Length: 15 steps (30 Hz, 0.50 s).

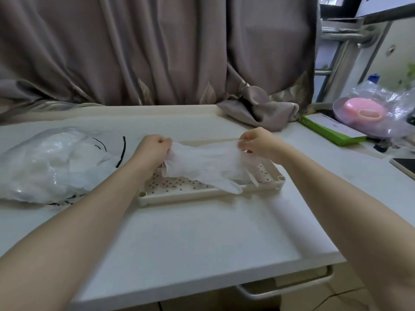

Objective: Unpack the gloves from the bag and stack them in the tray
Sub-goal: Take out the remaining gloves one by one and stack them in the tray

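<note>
Two hands were seen, the left hand (152, 147) and the right hand (256, 142). One glove (202, 167), one tray (184, 194) and one bag (45, 167) at nine o'clock were counted.

Single head-worn wide-angle view, looking forward and down over a white table (202, 232). Forearms enter from the near edge; tray (179, 195) sits mid-frame, close. Curtain (157, 48) fills the far side; shelf clutter far right.

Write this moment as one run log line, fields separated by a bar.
left hand pinches glove edge | right hand pinches other edge | glove stretched over tray | bag lies left of tray
</note>
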### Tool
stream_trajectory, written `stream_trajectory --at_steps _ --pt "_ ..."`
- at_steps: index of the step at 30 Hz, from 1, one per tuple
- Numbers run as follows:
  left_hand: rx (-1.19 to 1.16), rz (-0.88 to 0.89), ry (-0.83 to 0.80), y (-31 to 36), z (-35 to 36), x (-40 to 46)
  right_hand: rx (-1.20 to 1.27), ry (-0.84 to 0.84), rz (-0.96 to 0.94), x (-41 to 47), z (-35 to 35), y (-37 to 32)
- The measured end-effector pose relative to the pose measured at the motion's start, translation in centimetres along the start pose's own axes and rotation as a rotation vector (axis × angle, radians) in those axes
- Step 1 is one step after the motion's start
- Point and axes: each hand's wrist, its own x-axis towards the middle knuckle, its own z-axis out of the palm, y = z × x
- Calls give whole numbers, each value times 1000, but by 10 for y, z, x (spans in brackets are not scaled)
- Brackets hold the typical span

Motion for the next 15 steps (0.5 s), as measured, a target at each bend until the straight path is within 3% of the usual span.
stream_trajectory --at_steps 3,8,11,13,15 --pt "77 50 62 0 3 11 -257 47 -59 16 5 2" --pt "355 142 111 -9 4 23 -403 32 -31 36 20 9" --pt "504 157 189 -15 3 26 -459 155 -64 32 28 0" --pt "558 373 247 -11 6 24 -406 158 -187 19 31 -12" --pt "550 730 158 -3 12 20 -410 -29 -268 4 34 -23"
